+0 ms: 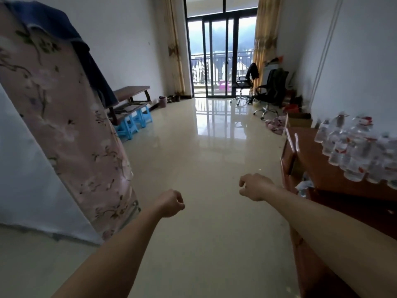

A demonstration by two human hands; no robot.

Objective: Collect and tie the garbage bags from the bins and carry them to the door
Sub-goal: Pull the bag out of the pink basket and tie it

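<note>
**Bin far down the room, against the left wall**

At the left edge hangs a smooth white sheet. Beside it stands a tall slanted shape wrapped in pink floral fabric, with a dark blue cloth draped in soft folds over its top. Behind that, a dark wooden stand with a flat top rests on bright blue plastic stools. The bin, a small round dusky-pink tub, sits on the floor just past the stand, near the yellowish curtain; whether it holds a bag is too small to tell.

The left hand reaches out over the glossy pale tile floor, fingers loosely curled and holding nothing. Far ahead, a dark-framed glass sliding door throws its reflection on the tiles. The right hand hovers likewise, fingers loosely bent and empty, well apart from the left.

Further right stand two black swivel chairs on star-shaped bases, and a crumpled pink cloth lies on the floor. At the right edge, a reddish-brown wooden surface carries a cluster of clear plastic bottles with red-and-white labels.
</note>
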